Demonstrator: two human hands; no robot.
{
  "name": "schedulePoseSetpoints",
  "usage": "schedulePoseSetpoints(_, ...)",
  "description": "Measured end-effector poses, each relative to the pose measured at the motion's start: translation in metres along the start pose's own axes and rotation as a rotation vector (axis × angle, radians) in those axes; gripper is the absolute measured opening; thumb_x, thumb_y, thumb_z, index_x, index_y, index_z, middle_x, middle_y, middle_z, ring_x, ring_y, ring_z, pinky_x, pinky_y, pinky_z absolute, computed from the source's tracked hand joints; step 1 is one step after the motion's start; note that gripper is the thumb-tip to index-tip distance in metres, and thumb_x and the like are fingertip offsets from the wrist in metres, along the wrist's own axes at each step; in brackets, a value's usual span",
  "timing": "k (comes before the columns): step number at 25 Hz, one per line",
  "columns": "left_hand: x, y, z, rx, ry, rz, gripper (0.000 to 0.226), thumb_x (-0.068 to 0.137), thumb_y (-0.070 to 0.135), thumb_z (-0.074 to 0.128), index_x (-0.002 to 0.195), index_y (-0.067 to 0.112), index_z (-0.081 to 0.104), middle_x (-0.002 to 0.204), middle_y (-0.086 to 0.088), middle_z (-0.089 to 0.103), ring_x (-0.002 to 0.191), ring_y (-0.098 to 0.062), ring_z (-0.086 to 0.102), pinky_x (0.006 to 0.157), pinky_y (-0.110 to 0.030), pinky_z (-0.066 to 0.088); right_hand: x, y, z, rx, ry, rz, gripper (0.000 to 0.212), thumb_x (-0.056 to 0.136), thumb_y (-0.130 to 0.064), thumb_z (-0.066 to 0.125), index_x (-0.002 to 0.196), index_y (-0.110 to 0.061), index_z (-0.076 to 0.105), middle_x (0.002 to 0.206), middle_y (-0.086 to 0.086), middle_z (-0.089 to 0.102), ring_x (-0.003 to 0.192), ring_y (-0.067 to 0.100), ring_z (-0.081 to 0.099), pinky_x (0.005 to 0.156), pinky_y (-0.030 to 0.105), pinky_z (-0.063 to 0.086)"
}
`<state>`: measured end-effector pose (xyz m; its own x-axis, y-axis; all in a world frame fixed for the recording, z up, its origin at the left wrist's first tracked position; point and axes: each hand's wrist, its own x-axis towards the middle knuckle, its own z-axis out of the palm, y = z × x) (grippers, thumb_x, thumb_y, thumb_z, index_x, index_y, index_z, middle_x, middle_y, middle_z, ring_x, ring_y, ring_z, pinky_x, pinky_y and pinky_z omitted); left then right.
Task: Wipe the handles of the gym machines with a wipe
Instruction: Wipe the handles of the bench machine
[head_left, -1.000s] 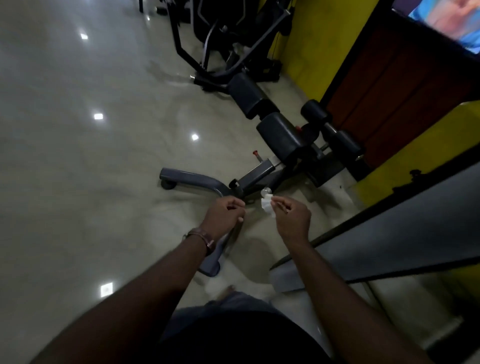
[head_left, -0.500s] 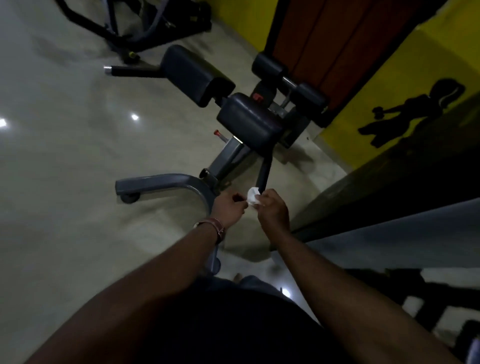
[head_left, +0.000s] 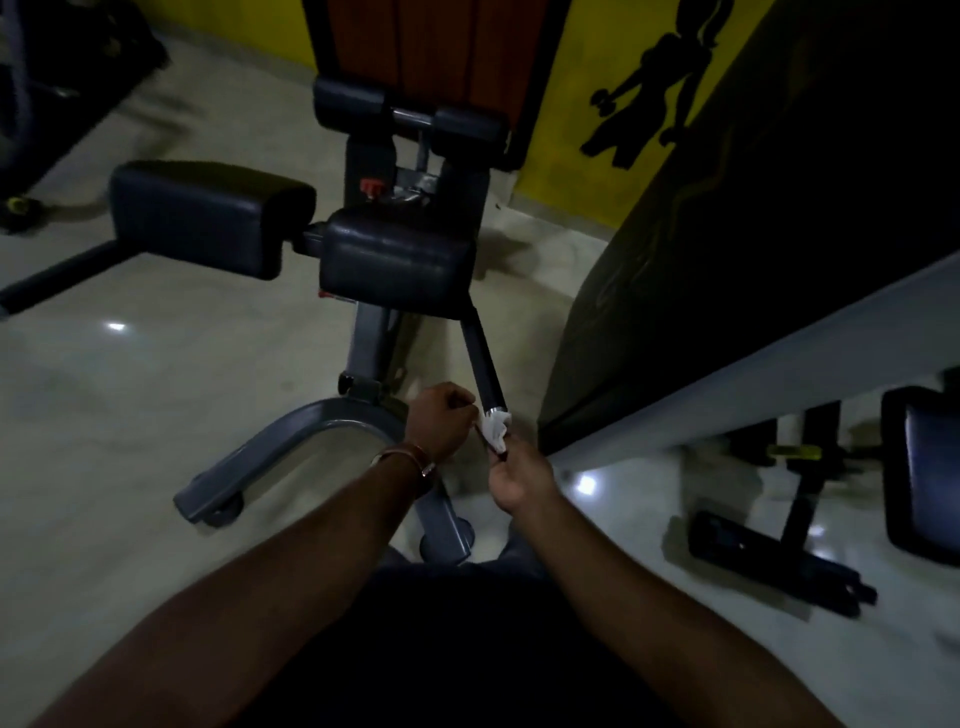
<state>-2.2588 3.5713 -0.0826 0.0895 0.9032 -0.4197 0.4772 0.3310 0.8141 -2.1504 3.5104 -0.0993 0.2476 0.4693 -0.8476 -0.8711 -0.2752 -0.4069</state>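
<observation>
Dim gym floor (head_left: 130, 415). Your left hand (head_left: 441, 421) and right hand (head_left: 519, 475) both pinch the wipe (head_left: 494, 428) against the handle (head_left: 483, 364) tip, likely readying to wrap it.

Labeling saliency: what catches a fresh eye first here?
The white wipe at centre, pinched between both hands at the chrome tip of the black handle. Behind it, the bench with dark pads; upper right, a black lifter silhouette on the yellow wall.
</observation>
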Motion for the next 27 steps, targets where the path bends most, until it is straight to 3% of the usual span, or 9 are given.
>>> schedulePoseSetpoints(2,0.003,-0.003,0.001,0.035,-0.063,0.003,0.008,0.076,0.009,0.069,0.082,0.012,0.072,0.084,-0.011,0.073,0.082,-0.025,0.069,0.080,-0.039,0.057,-0.011,0.000,0.003,-0.273,0.081,-0.199,0.009,0.090,-0.004,0.063,0.086,-0.008,0.070,0.080,0.005,0.072,0.063,0.007,0.068,0.059,0.019,0.053)
schedulePoseSetpoints(4,0.005,-0.009,0.002,0.020,-0.098,-0.004,0.006,0.073,0.013,0.070,0.073,0.019,0.070,0.079,-0.009,0.073,0.077,-0.025,0.070,0.077,-0.042,0.058,-0.012,-0.006,0.008,-0.784,0.127,-0.643,0.006,0.086,-0.013,0.072,0.088,-0.011,0.077,0.083,0.001,0.074,0.065,0.001,0.064,0.060,0.014,0.047)
schedulePoseSetpoints(6,0.002,-0.010,0.002,0.016,-0.114,0.016,0.005,0.078,0.013,0.071,0.073,0.012,0.071,0.076,-0.009,0.073,0.073,-0.023,0.069,0.071,-0.037,0.057,-0.005,-0.011,0.014,-1.320,-0.080,-1.037,0.016,0.091,-0.020,0.066,0.094,-0.008,0.075,0.092,0.004,0.073,0.079,0.003,0.063,0.067,0.020,0.047)
schedulePoseSetpoints(9,-0.001,-0.004,0.003,-0.038,-0.116,-0.019,0.013,0.083,0.008,0.065,0.071,0.007,0.067,0.071,-0.012,0.070,0.067,-0.020,0.063,0.063,-0.032,0.049,0.010,-0.014,0.018,-1.871,-0.278,-1.179,0.030,0.093,-0.017,0.056,0.118,-0.004,0.064,0.130,0.016,0.059,0.118,0.029,0.058,0.091,0.041,0.051)
schedulePoseSetpoints(12,0.002,0.002,0.006,-0.172,-0.090,-0.140,0.008,0.076,0.004,0.067,0.074,0.012,0.067,0.075,-0.015,0.072,0.075,-0.029,0.070,0.073,-0.041,0.058,0.012,-0.020,0.013,-1.580,-0.138,-1.193,0.033,0.094,-0.024,0.048,0.107,-0.003,0.070,0.111,0.017,0.068,0.092,0.032,0.067,0.077,0.038,0.055)
schedulePoseSetpoints(14,0.004,0.000,0.010,-0.214,-0.073,-0.179,0.014,0.071,0.010,0.076,0.080,0.016,0.068,0.079,-0.013,0.073,0.079,-0.030,0.072,0.078,-0.046,0.059,0.009,-0.024,0.012,-1.332,0.008,-0.942,0.028,0.096,-0.024,0.055,0.103,-0.005,0.074,0.098,0.014,0.074,0.085,0.024,0.070,0.071,0.030,0.052)
schedulePoseSetpoints(19,-0.001,-0.004,0.023,-0.194,-0.014,-0.215,0.018,0.070,0.012,0.083,0.082,0.014,0.069,0.079,-0.008,0.072,0.079,-0.023,0.071,0.079,-0.043,0.060,0.026,-0.035,0.043,-1.273,-0.005,-0.717,0.020,0.094,-0.019,0.061,0.100,-0.008,0.076,0.094,0.004,0.075,0.083,0.011,0.069,0.068,0.010,0.044)
schedulePoseSetpoints(23,0.000,-0.002,0.027,-0.218,-0.003,-0.250,0.015,0.068,0.014,0.084,0.076,0.009,0.072,0.071,-0.007,0.072,0.072,-0.022,0.071,0.075,-0.041,0.061,0.036,-0.046,0.066,-1.574,-0.056,-0.820,0.021,0.094,-0.016,0.056,0.099,-0.008,0.074,0.097,0.011,0.074,0.092,0.026,0.069,0.078,0.024,0.050)
schedulePoseSetpoints(27,0.003,-0.014,0.028,-0.150,-0.014,-0.228,0.010,0.066,0.013,0.079,0.074,0.014,0.072,0.068,-0.001,0.071,0.070,-0.018,0.069,0.071,-0.033,0.059,0.015,-0.043,0.023,-1.842,-0.465,-1.104,0.026,0.090,-0.031,0.045,0.076,-0.014,0.058,0.083,0.000,0.059,0.074,0.017,0.059,0.067,0.033,0.047)
